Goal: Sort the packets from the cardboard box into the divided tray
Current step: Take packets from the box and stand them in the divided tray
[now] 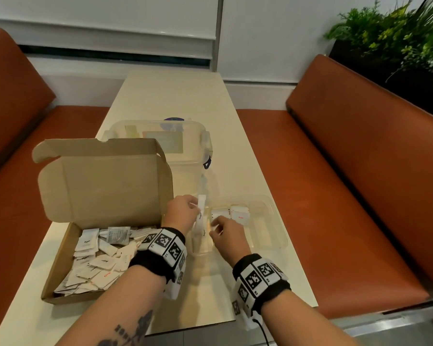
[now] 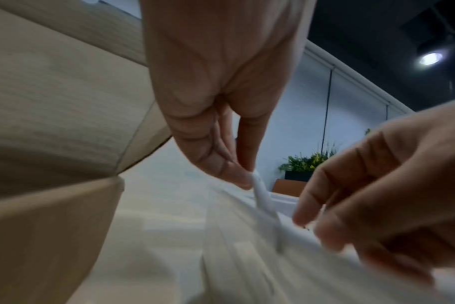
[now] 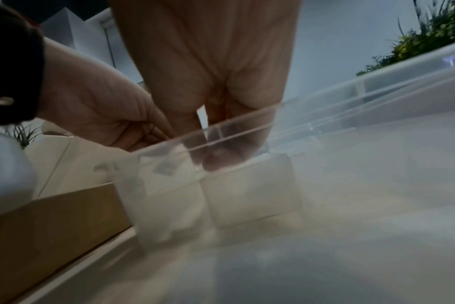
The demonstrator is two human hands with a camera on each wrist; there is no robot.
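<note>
An open cardboard box (image 1: 59, 260) at the left holds several loose white packets (image 1: 98, 263). To its right stands the clear divided tray (image 1: 278, 221), with white packets (image 1: 240, 216) in its middle compartments. My left hand (image 1: 196, 208) pinches the top of long white sugar packets (image 1: 201, 218) over the tray's left end; the pinch shows close up in the left wrist view (image 2: 248, 176). My right hand (image 1: 214, 227) reaches into the tray with curled fingers by the packets' lower end. Through the tray wall (image 3: 247, 127) its fingertips (image 3: 221, 160) look blurred, and their grip is unclear.
A clear lidded plastic container (image 1: 185, 151) stands behind the box and tray. The box's raised lid (image 1: 105, 181) rises at the left. Orange benches (image 1: 348, 171) flank the narrow table (image 1: 170, 96), and plants (image 1: 398, 38) fill the far right.
</note>
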